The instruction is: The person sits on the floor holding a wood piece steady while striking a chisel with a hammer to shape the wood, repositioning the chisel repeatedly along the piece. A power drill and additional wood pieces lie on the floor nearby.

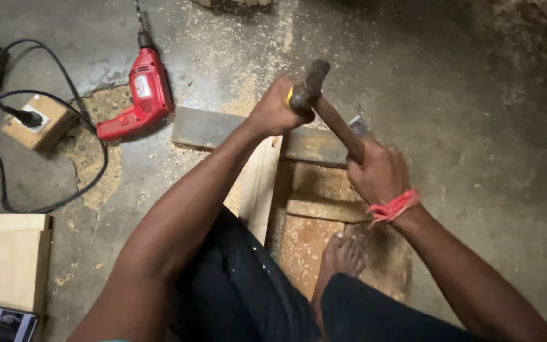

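Observation:
My right hand [380,172], with a red thread band at the wrist, grips the wooden handle of a hammer [332,115]. The dark hammer head sits right at my left hand [278,106]. That hand is closed around a tool with a yellow handle [290,96], only its end showing. Both hands are above a light wooden strip [260,183] that lies across a darker grey plank [205,128] on the floor. My bare foot [342,254] rests on a sawdust-covered board beside the strip.
A red electric drill [142,95] lies on the concrete floor at the upper left. Its black cable [90,136] loops to a wooden socket box [38,120]. Light wooden blocks [9,259] lie at the lower left. Sawdust covers the floor around the planks.

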The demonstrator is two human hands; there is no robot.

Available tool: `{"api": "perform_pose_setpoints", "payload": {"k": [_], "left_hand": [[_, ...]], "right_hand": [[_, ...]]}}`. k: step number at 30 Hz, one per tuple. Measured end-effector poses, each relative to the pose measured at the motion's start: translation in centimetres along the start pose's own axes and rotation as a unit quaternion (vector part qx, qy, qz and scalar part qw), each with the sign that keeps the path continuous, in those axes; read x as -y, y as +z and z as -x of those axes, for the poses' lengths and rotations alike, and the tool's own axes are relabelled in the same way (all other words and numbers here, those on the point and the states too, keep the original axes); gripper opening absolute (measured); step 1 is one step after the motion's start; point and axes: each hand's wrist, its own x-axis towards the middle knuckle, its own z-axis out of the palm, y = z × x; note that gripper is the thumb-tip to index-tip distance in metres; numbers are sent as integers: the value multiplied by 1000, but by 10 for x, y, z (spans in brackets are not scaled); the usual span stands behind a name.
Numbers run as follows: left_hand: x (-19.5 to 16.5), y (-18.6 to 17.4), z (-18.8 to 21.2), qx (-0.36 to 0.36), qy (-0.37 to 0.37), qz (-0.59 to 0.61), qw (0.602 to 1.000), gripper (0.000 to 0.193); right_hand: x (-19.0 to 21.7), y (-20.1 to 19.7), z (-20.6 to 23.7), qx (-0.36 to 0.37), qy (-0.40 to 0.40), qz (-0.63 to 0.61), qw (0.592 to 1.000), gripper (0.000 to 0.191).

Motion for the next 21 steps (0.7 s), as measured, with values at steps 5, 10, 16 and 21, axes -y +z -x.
{"api": "perform_pose_setpoints", "payload": {"k": [5,10,16,21], "left_hand": [[5,15,1,-46,-6,60,997,20],[16,7,-3,-6,-33,26,999,20],[23,10,-7,-43,3,36,998,18],[29,14,1,-31,-25,47,998,19]], "right_hand": [[24,-70,-18,-35,40,-51,997,18],[14,-68,-17,-175,130,-281,935,24],[10,-36,-30,51,90,-43,994,14],[-12,-100,-36,-127,90,-21,988,34]]}}
